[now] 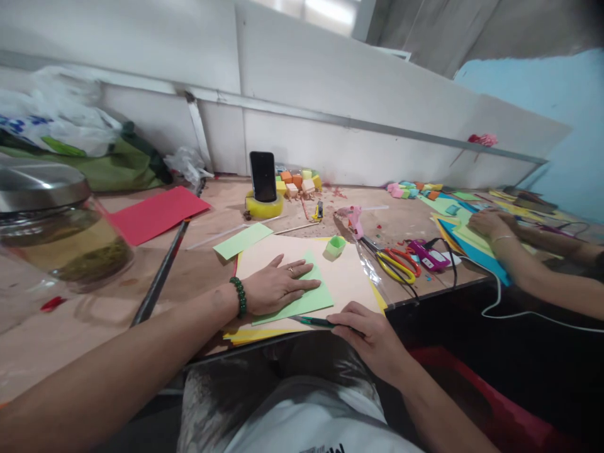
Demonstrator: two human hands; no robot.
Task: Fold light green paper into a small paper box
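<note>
My left hand lies flat, fingers spread, pressing on a light green sheet of paper. That sheet rests on a peach sheet with yellow and orange sheets under it at the table's near edge. My right hand holds a green pen, its tip at the green sheet's lower edge. A green bead bracelet circles my left wrist. A small folded green paper box sits on the peach sheet beyond my hands.
A phone stands in a yellow tape roll. Yellow and orange scissors, a pink glue gun, coloured blocks, a red sheet and a glass jar lie around. Another person's hand rests on coloured paper at right.
</note>
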